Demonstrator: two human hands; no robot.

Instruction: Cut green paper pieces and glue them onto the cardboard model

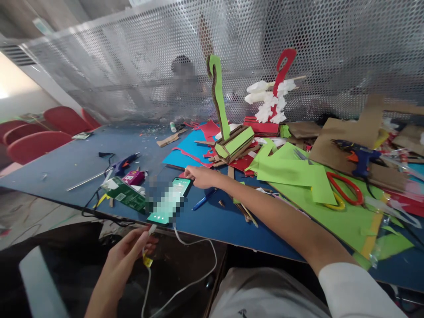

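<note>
- The left hand (130, 251) was below the near edge of the tabletop (66, 163). Its grip was pressed together, thumb and fingertips pinching the plug end of a white cable (198, 240).
- The plug met the near end of the phone (168, 198); whether it was fully seated could not be told.
- The cable hung down in a loop below the tabletop edge, with a small yellow tag (148, 261) on it just under the left hand.
- The phone lay flat on the blue tabletop, screen up and lit, its near end at the table's edge.
- The right hand (202, 176) reached across the tabletop, its grip curled down on the phone's far end. It touched the phone, but whether it clasped the edge or only pressed on it could not be told.
- A blue pen (203, 199) lay just beside the phone under the right wrist.
- A green printed box (126, 194) lay on the phone's other side, and green paper sheets (298, 174) were spread beyond the right forearm.
</note>
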